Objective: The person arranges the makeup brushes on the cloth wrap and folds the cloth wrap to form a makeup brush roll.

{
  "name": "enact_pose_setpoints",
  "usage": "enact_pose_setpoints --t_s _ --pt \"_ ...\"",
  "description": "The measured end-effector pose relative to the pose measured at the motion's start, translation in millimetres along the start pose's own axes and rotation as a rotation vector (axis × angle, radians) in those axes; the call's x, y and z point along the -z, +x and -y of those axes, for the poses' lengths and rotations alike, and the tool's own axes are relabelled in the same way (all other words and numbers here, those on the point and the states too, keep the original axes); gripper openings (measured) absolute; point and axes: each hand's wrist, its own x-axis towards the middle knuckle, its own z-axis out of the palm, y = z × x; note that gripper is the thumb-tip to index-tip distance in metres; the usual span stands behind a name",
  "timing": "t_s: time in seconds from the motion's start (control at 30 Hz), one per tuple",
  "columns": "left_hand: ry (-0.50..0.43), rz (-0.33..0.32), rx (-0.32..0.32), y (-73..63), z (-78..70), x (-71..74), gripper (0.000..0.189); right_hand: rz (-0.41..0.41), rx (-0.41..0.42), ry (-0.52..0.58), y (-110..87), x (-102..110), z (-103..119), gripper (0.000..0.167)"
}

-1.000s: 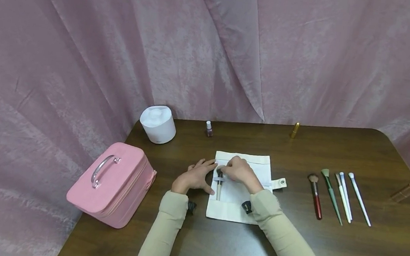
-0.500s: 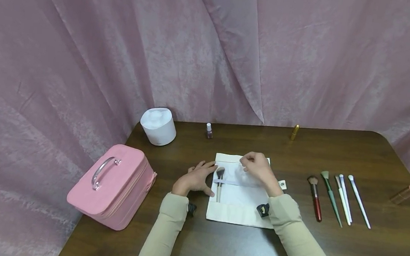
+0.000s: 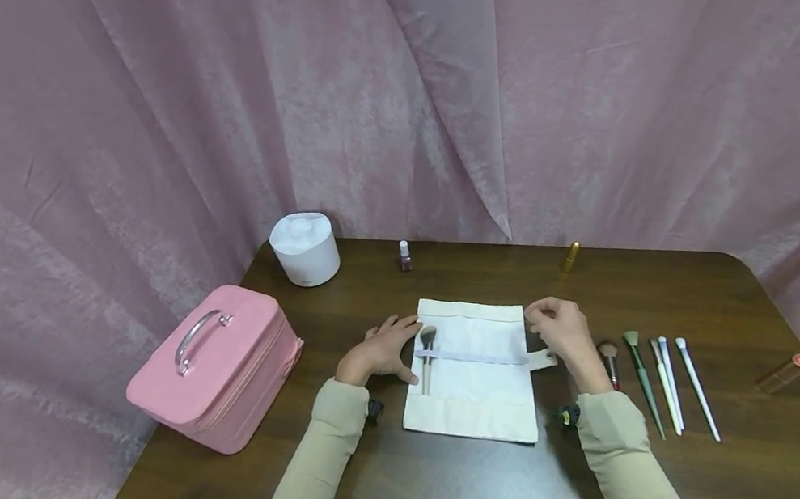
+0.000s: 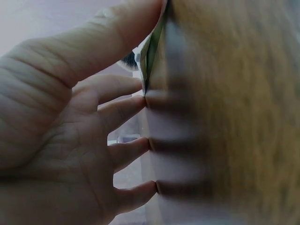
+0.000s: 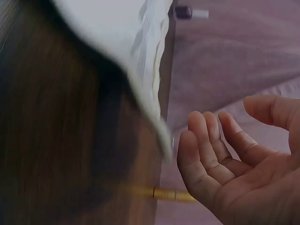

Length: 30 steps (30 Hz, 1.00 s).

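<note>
A white fabric brush roll (image 3: 477, 384) lies spread on the table, one makeup brush (image 3: 427, 366) tucked under its elastic band near the left edge. My left hand (image 3: 380, 353) rests at that edge, fingers spread; in the left wrist view its fingertips touch the table and the thumb lies at the cloth. Just past the roll's right edge, above the snap strap (image 3: 542, 360), hovers my right hand (image 3: 561, 330). Nothing is held in it, and the right wrist view shows its fingers loosely bent. A red-handled brush (image 3: 608, 361) is partly hidden behind the right wrist.
Right of the roll lie a green brush (image 3: 642, 381) and several white-handled brushes (image 3: 699, 387). A lipstick tube (image 3: 785, 374) is at far right. Along the back stand a gold tube (image 3: 571, 257), a small bottle (image 3: 405, 256) and a white container (image 3: 306, 252). A pink case (image 3: 215, 368) sits left.
My right hand has left the brush's head and moved right across the roll to beyond its right edge. The left hand has stayed in place at the left edge.
</note>
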Motion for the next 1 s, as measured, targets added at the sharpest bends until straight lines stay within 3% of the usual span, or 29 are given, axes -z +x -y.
enact_pose_setpoints --t_s 0.3,0.47,0.6,0.73,0.9,1.0 --pt "0.004 0.015 -0.015 0.0 1.7 2.8 0.1 -0.115 0.075 -0.2 -14.7 35 -18 0.032" --pt "0.007 0.025 -0.01 -0.5 1.0 1.6 0.099 -0.14 0.063 -0.359 -26.0 47 -30 0.036" --pt "0.007 0.029 -0.014 -1.1 0.3 0.2 0.099 -0.124 0.035 -0.461 -35.0 59 -40 0.037" --pt "0.002 0.029 -0.014 -2.6 0.3 -0.3 0.1 -0.086 -0.024 -0.528 -42.0 66 -49 0.025" --pt "-0.016 0.02 -0.014 -3.8 0.3 1.3 0.1 -0.028 -0.09 -0.566 -45.0 69 -54 0.048" --pt "-0.031 0.02 -0.018 -3.8 0.5 1.6 0.1 -0.007 -0.105 -0.571 -45.2 69 -57 0.05"
